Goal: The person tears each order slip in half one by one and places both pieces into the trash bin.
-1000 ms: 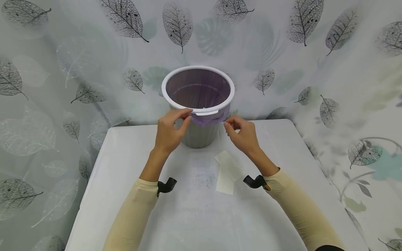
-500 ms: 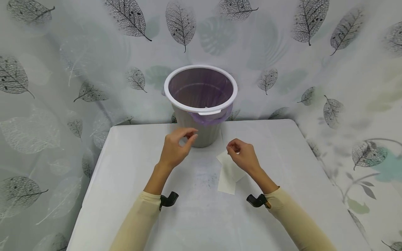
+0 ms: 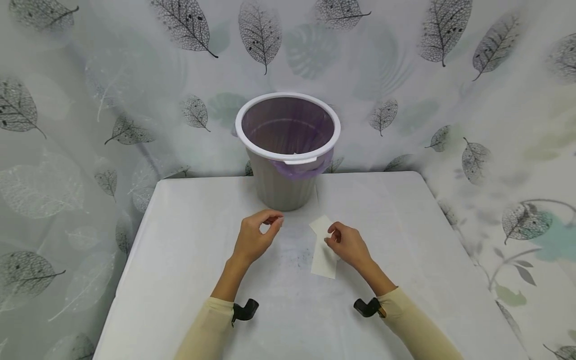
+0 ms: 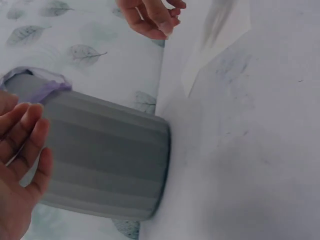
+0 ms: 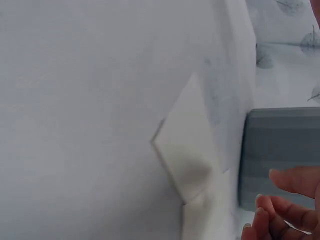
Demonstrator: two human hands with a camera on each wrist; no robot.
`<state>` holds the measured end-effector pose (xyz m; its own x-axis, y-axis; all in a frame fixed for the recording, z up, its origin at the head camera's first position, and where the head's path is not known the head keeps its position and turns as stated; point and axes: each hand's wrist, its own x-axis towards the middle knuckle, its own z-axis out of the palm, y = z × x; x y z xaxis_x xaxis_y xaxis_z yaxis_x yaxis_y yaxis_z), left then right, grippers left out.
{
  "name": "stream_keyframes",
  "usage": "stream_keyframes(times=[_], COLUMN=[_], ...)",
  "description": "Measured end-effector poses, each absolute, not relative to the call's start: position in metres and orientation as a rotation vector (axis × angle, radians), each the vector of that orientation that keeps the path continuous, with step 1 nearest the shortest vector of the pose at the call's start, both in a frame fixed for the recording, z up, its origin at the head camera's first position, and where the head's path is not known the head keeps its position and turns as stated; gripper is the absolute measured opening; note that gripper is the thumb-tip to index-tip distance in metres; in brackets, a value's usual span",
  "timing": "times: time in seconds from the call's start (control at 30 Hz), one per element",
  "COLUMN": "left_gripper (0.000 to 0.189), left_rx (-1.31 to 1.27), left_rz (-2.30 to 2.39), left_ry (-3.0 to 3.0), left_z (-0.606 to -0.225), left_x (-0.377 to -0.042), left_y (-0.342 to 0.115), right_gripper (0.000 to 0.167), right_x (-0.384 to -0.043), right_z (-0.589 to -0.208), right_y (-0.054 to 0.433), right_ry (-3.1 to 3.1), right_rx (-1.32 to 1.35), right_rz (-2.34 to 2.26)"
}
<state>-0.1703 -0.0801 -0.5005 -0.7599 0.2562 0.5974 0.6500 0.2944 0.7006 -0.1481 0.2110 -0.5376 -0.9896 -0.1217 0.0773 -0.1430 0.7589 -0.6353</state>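
A ribbed grey trash bin (image 3: 281,187) stands at the table's far edge, its white rim (image 3: 245,140) on top. A purple bag (image 3: 297,173) lines it, and a fold hangs out below the rim's front. My left hand (image 3: 257,239) hovers over the table in front of the bin, fingers loosely bent, holding nothing. To its right, my right hand (image 3: 352,245) is also loosely curled with nothing in it, just over pale paper pieces (image 3: 323,262). In the right wrist view, the paper pieces (image 5: 187,145) overlap on the table and my right hand (image 5: 290,212) is apart from them.
A white cover lies over the table (image 3: 180,270), with faint dark smudges near the middle. Leaf-patterned curtains (image 3: 153,95) hang close behind the bin and along both sides. Small black cameras (image 3: 245,310) sit at the wrists.
Both hands have drawn back from the bin's rim and the purple bag toward me and lower over the table. The bin stays in place, its bag folded over the rim.
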Motion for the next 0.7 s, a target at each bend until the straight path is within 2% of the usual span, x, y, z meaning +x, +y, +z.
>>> stream_keyframes(times=[0.37, 0.7], left_gripper=[0.011, 0.012], left_rx=[-0.756, -0.713], left_rz=[-1.528, -1.591], left_ry=[-2.294, -2.353], left_z=[-0.526, -0.537], left_x=[-0.156, -0.152], left_y=[-0.077, -0.069], right_gripper=[0.040, 0.037], right_x=[-0.144, -0.149], right_z=[-0.566, -0.575], right_y=[0.224, 0.231], right_ry=[-3.155, -3.169], right_rx=[0.093, 0.126], right_rz=[0.851, 0.828])
